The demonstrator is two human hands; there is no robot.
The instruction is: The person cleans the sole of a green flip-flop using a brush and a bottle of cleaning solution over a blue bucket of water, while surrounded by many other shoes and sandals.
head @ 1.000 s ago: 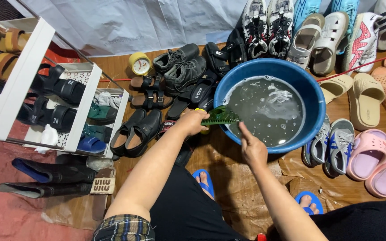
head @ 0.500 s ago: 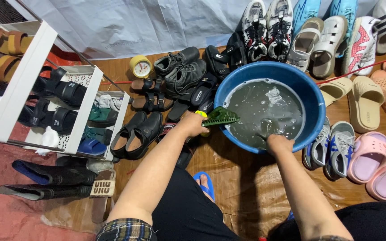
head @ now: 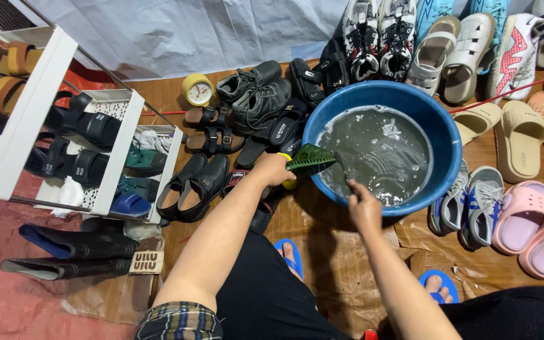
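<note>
Left hand (head: 274, 169) closed on green sandal (head: 310, 158), basin (head: 439, 135) rim at 9 o'clock | right hand (head: 364, 204) at 7 o'clock rim, grip unclear.

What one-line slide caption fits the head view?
Left hand holds a green brush at a blue basin; right hand reaches in.

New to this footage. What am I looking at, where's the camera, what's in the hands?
There is no machine here: a person works with two bare hands. The one camera sits on their head and looks down past their arms and lap. The left hand holds a green brush at the rim of a blue basin of cloudy water. The right hand is at the basin's near rim, fingers over the water; whether it grips anything is unclear. Around the basin on the brown floor lie many shoes: black leather shoes, pink clogs, beige slides. A white shoe rack stands to the left.
</note>
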